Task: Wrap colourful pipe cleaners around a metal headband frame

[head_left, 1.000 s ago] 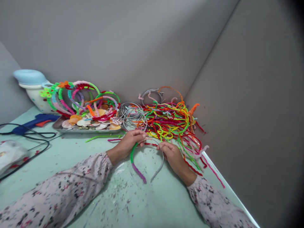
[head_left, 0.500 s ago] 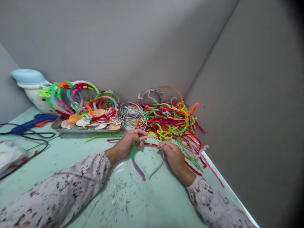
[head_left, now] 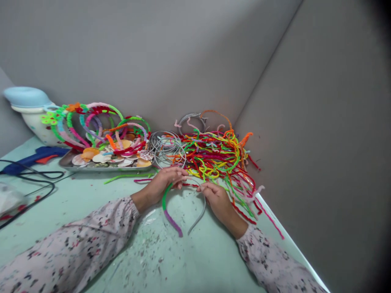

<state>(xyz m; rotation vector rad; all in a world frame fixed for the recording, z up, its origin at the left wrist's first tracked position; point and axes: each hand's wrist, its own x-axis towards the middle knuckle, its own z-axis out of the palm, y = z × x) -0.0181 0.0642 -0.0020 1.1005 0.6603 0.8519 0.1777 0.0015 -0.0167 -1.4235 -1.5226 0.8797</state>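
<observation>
left hand (head_left: pixel 165 182) pinches the headband (head_left: pixel 164 200) at its eleven o'clock, right hand (head_left: pixel 217 200) at one, both grips closed.

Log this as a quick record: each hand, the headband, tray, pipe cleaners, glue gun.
left hand: holding headband near its green wrapping
right hand: holding headband's bare gray side
headband: green and purple on one leg; other leg bare
tray: shells, with wrapped headbands above and behind
pipe cleaners: multicolored pile, right of metal hoops
glue gun: blue, left of tray
</observation>
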